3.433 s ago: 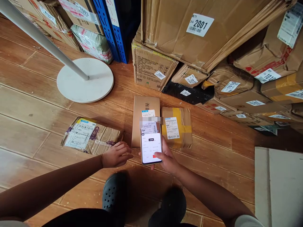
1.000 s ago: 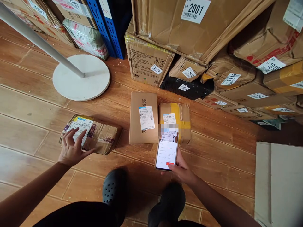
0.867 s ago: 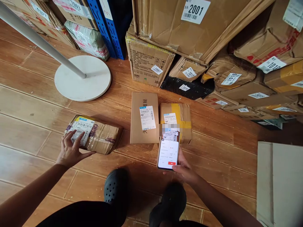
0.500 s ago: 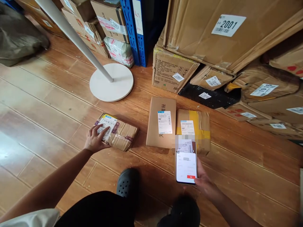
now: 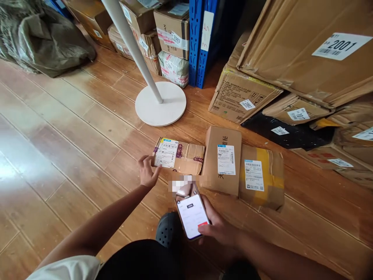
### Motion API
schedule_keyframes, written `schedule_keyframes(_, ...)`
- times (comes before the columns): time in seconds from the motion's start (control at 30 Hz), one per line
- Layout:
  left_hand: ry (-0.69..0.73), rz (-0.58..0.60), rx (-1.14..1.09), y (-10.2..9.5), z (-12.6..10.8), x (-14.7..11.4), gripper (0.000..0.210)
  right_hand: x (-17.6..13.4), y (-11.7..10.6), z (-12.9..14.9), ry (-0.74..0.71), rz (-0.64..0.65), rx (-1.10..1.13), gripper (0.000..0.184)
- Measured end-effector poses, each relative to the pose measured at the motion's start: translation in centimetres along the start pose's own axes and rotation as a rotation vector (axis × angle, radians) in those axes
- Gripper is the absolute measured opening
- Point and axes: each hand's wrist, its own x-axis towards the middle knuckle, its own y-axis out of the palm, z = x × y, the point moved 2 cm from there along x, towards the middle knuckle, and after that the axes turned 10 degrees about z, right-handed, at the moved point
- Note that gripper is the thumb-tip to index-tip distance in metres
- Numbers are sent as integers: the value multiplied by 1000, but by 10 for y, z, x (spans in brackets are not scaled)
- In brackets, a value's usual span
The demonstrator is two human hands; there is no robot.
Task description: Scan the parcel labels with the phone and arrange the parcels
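My left hand (image 5: 148, 172) is at the near left corner of a small taped parcel (image 5: 190, 155) on the wooden floor. Its fingers are apart, at the parcel's edge; whether they press on it I cannot tell. A white shipping label (image 5: 166, 154) covers the parcel's left half. In my right hand (image 5: 217, 223) is a smartphone (image 5: 191, 216), its screen lit and my thumb over a red button. Right of the small parcel lies a plain brown box (image 5: 214, 155) with a label, then a yellow-taped parcel (image 5: 269, 175), all side by side.
A white pole's round base (image 5: 171, 111) stands behind the parcels. Large numbered cartons (image 5: 291, 50) are stacked at the right, beside a blue shelf post (image 5: 199, 46). More boxes (image 5: 171, 35) and a grey sack (image 5: 49, 42) are at the back left. My shoe (image 5: 166, 229) is below.
The small parcel has moved right and now lies against the brown box, turned straighter. My left hand has slid to its near left corner. The phone has shifted left, towards that parcel.
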Motion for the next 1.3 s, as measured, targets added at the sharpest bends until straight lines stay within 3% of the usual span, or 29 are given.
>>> schedule_keyframes(0.13, -431, -357, -76, -20, 71, -10, 29, 62, 15, -14, -143, -84, 84, 69)
schedule_keyframes(0.23, -572, -477, -64, -29, 104, -17, 20, 97, 28, -23, -218, -141, 167, 62)
schedule_keyframes(0.3, -598, -482, -76, -31, 112, -21, 18, 113, 36, -27, -261, -154, 215, 60)
schedule_keyframes(0.6, -500, -300, -179, -10, 94, -32, 20, 130, 47, -8, -354, -187, 238, 56)
schedule_keyframes(1.3, -472, -249, -162, -10, 100, -32, 16, 131, 57, 14, -319, -231, 218, 63)
